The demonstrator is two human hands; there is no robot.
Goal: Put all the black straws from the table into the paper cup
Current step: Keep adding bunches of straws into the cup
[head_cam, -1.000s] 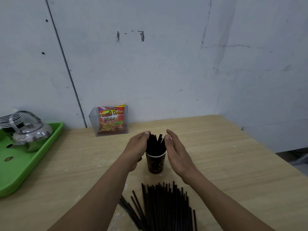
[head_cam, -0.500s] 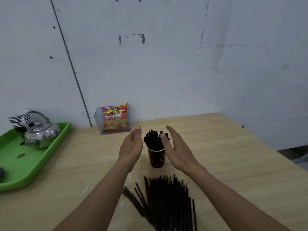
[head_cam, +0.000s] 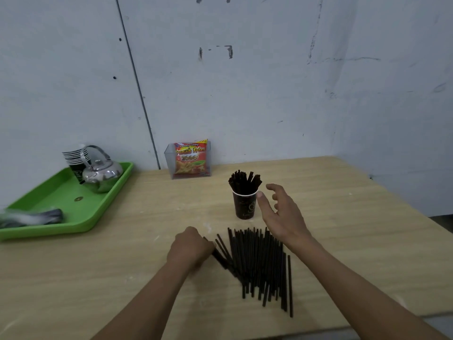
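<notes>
Many loose straws (head_cam: 259, 263), left hand (head_cam: 191, 249) gripping their edge; right hand (head_cam: 282, 217) beside cup (head_cam: 244, 204).

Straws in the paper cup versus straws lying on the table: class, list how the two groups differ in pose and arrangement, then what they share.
1. The cup straws stand nearly upright in the paper cup; the table straws lie flat.
2. The cup straws are bunched tight; the table straws fan out loosely.
3. The left hand grips some table straws; no hand holds the cup straws.
Both sets are thin and black.
</notes>
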